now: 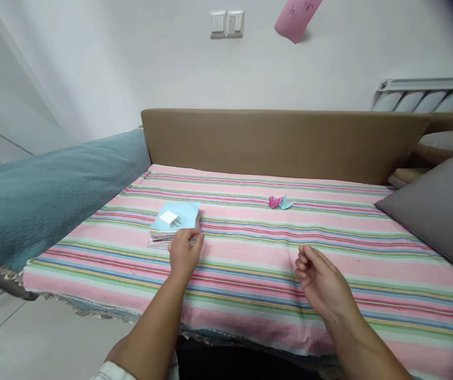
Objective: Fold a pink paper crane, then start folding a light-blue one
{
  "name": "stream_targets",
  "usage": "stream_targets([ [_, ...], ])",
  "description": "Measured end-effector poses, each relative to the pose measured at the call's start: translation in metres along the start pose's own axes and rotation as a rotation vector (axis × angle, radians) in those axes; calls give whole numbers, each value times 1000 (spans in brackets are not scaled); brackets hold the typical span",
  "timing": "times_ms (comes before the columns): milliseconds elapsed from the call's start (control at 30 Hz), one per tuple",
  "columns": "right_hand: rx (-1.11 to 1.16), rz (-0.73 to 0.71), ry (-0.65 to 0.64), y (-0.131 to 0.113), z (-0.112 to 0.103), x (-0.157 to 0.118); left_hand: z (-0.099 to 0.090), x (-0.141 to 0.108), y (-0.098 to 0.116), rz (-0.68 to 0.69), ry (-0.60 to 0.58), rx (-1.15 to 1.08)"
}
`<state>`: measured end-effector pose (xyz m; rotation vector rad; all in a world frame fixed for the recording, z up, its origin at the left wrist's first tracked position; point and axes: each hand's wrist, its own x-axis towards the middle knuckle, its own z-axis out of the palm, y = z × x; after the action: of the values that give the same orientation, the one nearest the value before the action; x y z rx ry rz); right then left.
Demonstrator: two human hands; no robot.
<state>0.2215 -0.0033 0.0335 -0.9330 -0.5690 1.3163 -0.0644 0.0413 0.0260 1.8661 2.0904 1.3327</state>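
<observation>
A stack of square paper sheets [187,211] with a light blue sheet on top lies on the striped cloth, left of the middle. On it rests a white plug adapter [169,218], its metal prongs pointing right. My left hand [185,253] is at the stack's near right corner, fingers curled and thumb apart from them, with nothing seen between; whether it touches the paper I cannot tell. My right hand [321,282] hovers over the cloth on the right, fingers curled in and thumb against the index finger, with nothing visible in it. Farther back lies a small folded paper piece [280,202], pink and light blue.
The pink striped cloth [242,253] covers a sofa seat with a brown backrest [270,142]. A blue-covered armrest [64,190] stands left, a grey cushion [444,211] right. On the wall are light switches [227,24], a pink paper [295,18] and a radiator [428,95].
</observation>
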Motion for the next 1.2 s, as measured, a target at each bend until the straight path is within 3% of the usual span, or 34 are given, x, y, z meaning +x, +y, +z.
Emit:
stream_targets([
  [67,43,49,11,14,-5,-8,-10,13,-11,-24,121,202],
  [133,25,98,33,28,-8,-9,-13,22,-19,-12,152,346],
  [300,-18,114,40,43,-7,-3,-6,31,-28,105,101,480],
  [633,-61,112,4,44,-10,-1,-6,30,-16,-31,-24,578],
  [933,-92,123,-14,42,-11,-3,-14,36,-14,-203,-18,403],
  [1200,-122,137,-43,46,-14,-1,-20,42,-23,-233,-36,292],
])
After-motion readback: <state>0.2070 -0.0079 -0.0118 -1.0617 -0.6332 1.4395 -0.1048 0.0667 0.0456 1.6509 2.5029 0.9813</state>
